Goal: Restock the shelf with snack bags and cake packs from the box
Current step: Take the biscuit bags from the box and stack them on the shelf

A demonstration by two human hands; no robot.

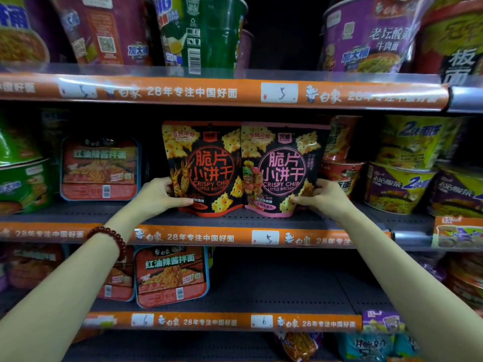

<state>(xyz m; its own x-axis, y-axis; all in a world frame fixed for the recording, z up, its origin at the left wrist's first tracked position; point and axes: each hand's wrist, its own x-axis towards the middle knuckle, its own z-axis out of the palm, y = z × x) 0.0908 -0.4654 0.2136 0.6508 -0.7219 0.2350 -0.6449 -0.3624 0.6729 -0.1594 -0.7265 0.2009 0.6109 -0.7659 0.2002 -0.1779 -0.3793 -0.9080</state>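
Note:
Two black crispy-chip snack bags stand upright side by side on the middle shelf (235, 220). The red-trimmed bag (206, 165) is on the left, and my left hand (159, 194) grips its lower left corner. The pink-trimmed bag (282, 168) is on the right, with my right hand (324, 197) pinching its lower right corner. Both bags rest their bottoms on the shelf board. A red bead bracelet (112, 237) circles my left wrist. The box is out of view.
Red noodle trays (100, 169) stand left of the bags, and noodle cups (339, 163) crowd the right. Large noodle bowls (198, 32) fill the top shelf. Below, another noodle tray (171, 276) sits at the left, with dark shelf board (287, 286) beside it.

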